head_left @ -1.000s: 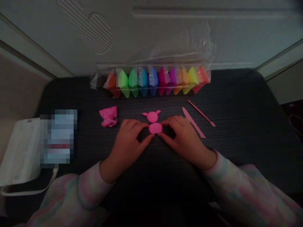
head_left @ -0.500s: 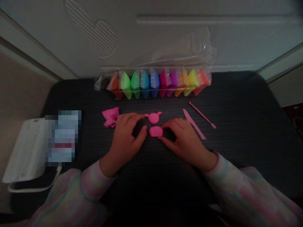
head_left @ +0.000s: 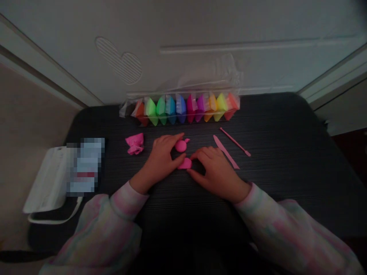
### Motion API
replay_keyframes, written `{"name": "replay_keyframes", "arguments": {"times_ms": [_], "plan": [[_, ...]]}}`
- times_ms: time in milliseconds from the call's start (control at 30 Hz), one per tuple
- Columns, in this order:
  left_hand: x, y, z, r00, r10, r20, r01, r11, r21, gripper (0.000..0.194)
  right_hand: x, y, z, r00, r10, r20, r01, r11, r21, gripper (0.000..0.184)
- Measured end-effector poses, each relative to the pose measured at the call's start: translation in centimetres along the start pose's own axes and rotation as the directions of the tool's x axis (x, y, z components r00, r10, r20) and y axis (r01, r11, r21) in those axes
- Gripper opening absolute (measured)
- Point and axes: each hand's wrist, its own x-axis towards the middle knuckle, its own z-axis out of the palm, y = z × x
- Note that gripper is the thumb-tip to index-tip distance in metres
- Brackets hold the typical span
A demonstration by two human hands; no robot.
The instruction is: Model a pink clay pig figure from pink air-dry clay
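Observation:
A round pink clay piece (head_left: 181,146) lies on the dark table, one small ear-like bit showing at its upper right. My left hand (head_left: 162,158) curves around it, index finger along its top and thumb below. That thumb also covers the left part of a second, block-shaped pink clay piece (head_left: 187,163) just beneath. From the right, my right hand (head_left: 219,172) pinches this lower piece between thumb and index finger. The round piece's left side is partly hidden by my left fingers.
Right of my hands lie a pink plastic knife (head_left: 226,152) and a thin pink modelling tool (head_left: 235,141). A crumpled pink packet (head_left: 135,144) is at left. Behind stand several coloured clay packets (head_left: 181,109) in clear plastic. A blurred phone (head_left: 87,166) and white cabled device (head_left: 47,179) sit far left.
My left hand has moved right, its index finger now over the round piece's top and its thumb onto the lower piece. My right hand keeps its pinch. The camera view has shifted.

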Motion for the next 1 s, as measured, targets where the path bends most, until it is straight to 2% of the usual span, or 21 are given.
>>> {"name": "replay_keyframes", "arguments": {"times_ms": [100, 267, 667, 800, 867, 1000], "plan": [[0.03, -0.07, -0.28, 0.999, -0.039, 0.019, 0.039, 0.999, -0.035, 0.050, -0.06, 0.02, -0.20, 1.000, -0.010, 0.018, 0.010, 1.000, -0.004, 0.018], [0.04, -0.37, -0.54, 0.999, -0.012, 0.038, 0.015, 0.997, -0.080, 0.051, -0.04, -0.08, -0.41, 0.999, -0.013, 0.051, 0.013, 1.000, -0.004, 0.018], [0.19, -0.22, -0.13, 0.999, -0.027, -0.026, 0.026, 0.999, -0.037, 0.042, -0.03, -0.16, -0.43, 0.999, -0.012, 0.053, 0.012, 1.000, -0.010, 0.017], [0.11, -0.38, -0.15, 0.999, -0.023, -0.040, 0.020, 0.998, -0.068, 0.044, 0.02, -0.10, -0.10, 0.999, 0.011, 0.033, -0.010, 1.000, -0.009, 0.030], [-0.05, -0.54, -0.25, 1.000, -0.008, -0.019, 0.006, 0.994, -0.105, 0.046, 0.03, -0.10, 0.09, 1.000, 0.011, 0.015, -0.011, 1.000, -0.023, 0.033], [-0.40, -0.79, -0.60, 0.998, 0.009, 0.070, 0.000, 0.990, -0.138, 0.049, 0.00, -0.16, 0.20, 0.999, -0.040, 0.033, 0.040, 0.999, -0.026, 0.027]]}}
